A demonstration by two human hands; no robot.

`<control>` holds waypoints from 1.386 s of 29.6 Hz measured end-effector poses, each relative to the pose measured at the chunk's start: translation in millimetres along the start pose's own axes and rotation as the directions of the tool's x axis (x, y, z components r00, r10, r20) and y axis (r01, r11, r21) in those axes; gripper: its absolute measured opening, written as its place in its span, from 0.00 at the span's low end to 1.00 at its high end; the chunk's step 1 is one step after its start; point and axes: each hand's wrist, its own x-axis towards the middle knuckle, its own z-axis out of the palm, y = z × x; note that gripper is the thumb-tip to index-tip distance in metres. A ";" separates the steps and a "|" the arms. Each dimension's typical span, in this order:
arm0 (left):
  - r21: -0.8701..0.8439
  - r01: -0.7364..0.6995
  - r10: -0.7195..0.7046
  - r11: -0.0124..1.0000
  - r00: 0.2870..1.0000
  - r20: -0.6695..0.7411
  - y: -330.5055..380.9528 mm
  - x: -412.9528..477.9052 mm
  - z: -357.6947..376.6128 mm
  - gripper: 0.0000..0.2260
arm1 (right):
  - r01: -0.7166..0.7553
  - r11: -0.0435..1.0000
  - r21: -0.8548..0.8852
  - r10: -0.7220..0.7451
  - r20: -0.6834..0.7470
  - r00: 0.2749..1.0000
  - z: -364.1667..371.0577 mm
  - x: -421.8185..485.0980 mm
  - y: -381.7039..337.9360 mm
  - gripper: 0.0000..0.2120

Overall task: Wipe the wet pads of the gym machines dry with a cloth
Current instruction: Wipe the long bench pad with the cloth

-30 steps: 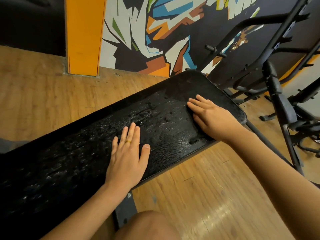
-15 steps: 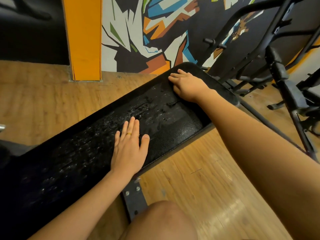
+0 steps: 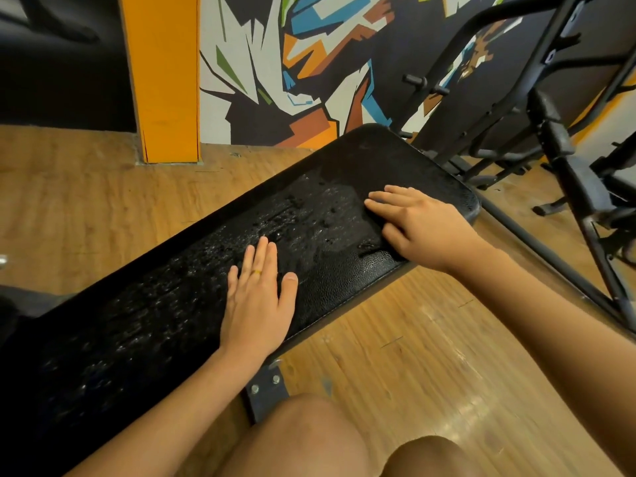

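A long black bench pad [image 3: 172, 304] runs from the lower left to the upper right, and water drops glisten along its middle. The far end [image 3: 395, 156] looks matte. My left hand [image 3: 258, 304] lies flat on the pad, fingers straight, a gold ring on one finger. Near the far end my right hand [image 3: 420, 225] presses flat on the pad with its fingers stretched out. A dark fold [image 3: 366, 248] shows beside its palm; I cannot tell whether it is a cloth.
Black machine frames [image 3: 550, 139] stand at the right, with one bar slanting down along the floor. An orange pillar [image 3: 165, 77] and a painted wall are behind the bench. The bench bracket [image 3: 265, 390] sits above my knees on the wooden floor.
My right hand slid to the pad's far end and has come back toward me, leaving the far end duller. My left hand has stayed in place.
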 end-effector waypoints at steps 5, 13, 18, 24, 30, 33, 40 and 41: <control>-0.005 -0.007 0.007 1.000 1.000 0.010 0.4 -2.0 0.4 0.33 | 0.001 1.000 -0.009 -0.001 -0.031 1.000 3.8 -3.0 -0.6 0.24; -0.021 -0.022 0.022 1.000 1.000 0.009 0.0 0.0 -1.8 0.34 | 0.043 0.998 -0.045 -0.042 0.021 0.999 1.3 38.9 0.4 0.24; -0.029 -0.023 0.023 0.999 1.000 0.010 0.2 -0.3 -1.6 0.34 | 0.066 0.996 -0.054 -0.062 0.082 0.995 1.5 107.6 -9.9 0.25; -0.032 -0.021 0.021 0.999 1.000 -0.004 -1.8 -0.7 -2.2 0.33 | 0.054 0.997 -0.055 -0.049 0.091 0.995 1.4 135.1 -15.4 0.23; -0.031 -0.015 0.015 0.999 1.000 -0.006 -1.1 -1.4 -1.5 0.34 | 0.038 0.999 0.016 -0.039 0.076 0.996 1.2 68.0 -6.4 0.24; -0.022 -0.021 0.021 1.000 1.000 -0.002 -1.6 -0.9 -1.7 0.34 | 0.030 0.998 0.046 -0.032 0.042 0.999 1.5 15.7 -7.3 0.25; -0.034 -0.023 0.024 0.999 1.000 0.007 0.2 -0.5 -2.2 0.35 | 0.019 1.000 0.010 -0.019 -0.013 1.000 7.6 -4.4 -9.6 0.24; -0.035 -0.024 0.024 0.999 1.000 0.008 -0.1 -0.2 -2.2 0.35 | 0.017 1.000 0.012 -0.017 -0.021 1.000 9.3 -1.1 -9.7 0.24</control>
